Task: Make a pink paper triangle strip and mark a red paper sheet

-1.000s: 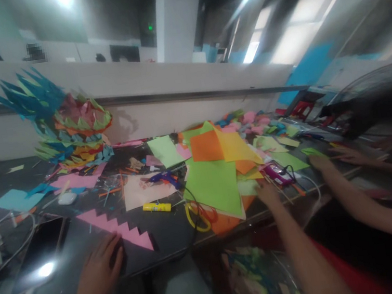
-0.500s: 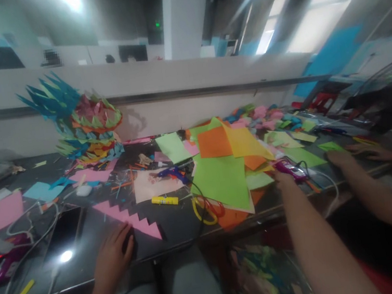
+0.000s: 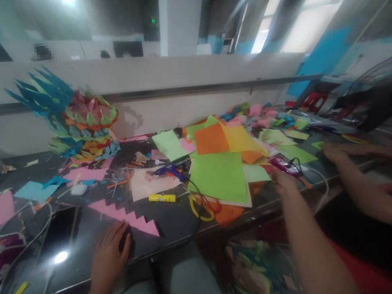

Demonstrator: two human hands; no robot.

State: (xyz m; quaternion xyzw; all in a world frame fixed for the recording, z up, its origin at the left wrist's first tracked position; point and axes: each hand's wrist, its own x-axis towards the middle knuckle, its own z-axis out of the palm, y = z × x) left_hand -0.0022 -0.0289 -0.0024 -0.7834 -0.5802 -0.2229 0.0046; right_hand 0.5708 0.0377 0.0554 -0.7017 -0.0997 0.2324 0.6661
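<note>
My left hand (image 3: 110, 251) lies flat on the dark tabletop near its front edge, with its fingers stretched out. The fingertips are beside a pink paper strip (image 3: 128, 218) with a zigzag edge, perhaps touching it. To the right, my right hand (image 3: 284, 182) is at the table edge, close to the purple power strip (image 3: 286, 166) and the right side of the coloured paper pile. Its fingers are blurred and partly hidden, so whether it holds anything is unclear. Between my hands are a yellow glue stick (image 3: 162, 198), a blue glue gun (image 3: 170, 171) and yellow-handled scissors (image 3: 201, 209).
A layered paper model (image 3: 83, 124) stands at the back left. Stacked sheets (image 3: 218, 175) cover the middle. A phone (image 3: 60, 229) with its light on and a white cable lie left. At right, a co-worker's arms (image 3: 354, 183) reach onto the table. Paper scraps lie below.
The view has turned slightly right. My right hand has drawn back a little toward me; my left hand stays by the pink strip. The co-worker's hands have come closer together over green paper.
</note>
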